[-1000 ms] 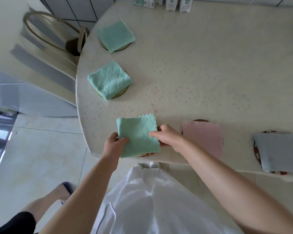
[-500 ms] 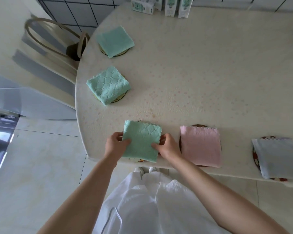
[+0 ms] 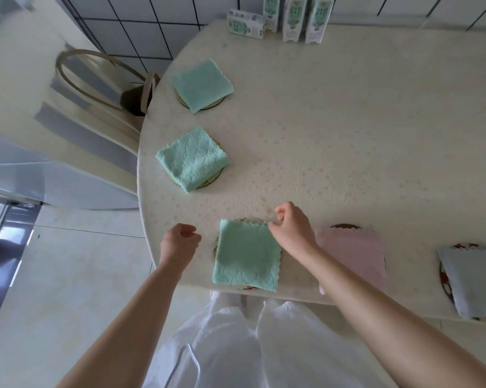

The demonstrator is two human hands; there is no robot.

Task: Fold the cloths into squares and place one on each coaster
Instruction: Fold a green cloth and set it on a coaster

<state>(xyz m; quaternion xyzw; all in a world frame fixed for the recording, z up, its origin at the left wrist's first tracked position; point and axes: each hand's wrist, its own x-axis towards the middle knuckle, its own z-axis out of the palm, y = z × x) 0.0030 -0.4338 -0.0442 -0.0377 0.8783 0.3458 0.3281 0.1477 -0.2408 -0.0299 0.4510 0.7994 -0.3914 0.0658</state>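
Near green cloth (image 3: 247, 256) lies flat, folded sq., covering its coaster (image 3: 215, 249) at the table's (image 3: 334, 135) near edge. L hand (image 3: 180, 242) just left, loosely curled, empty. R hand (image 3: 292, 228) at far-right corner, prob. squaring it up; pinching or only touching, can't tell.

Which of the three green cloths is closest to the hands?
The green cloth at the near edge, beside the pink cloth; the other two green cloths lie farther back.
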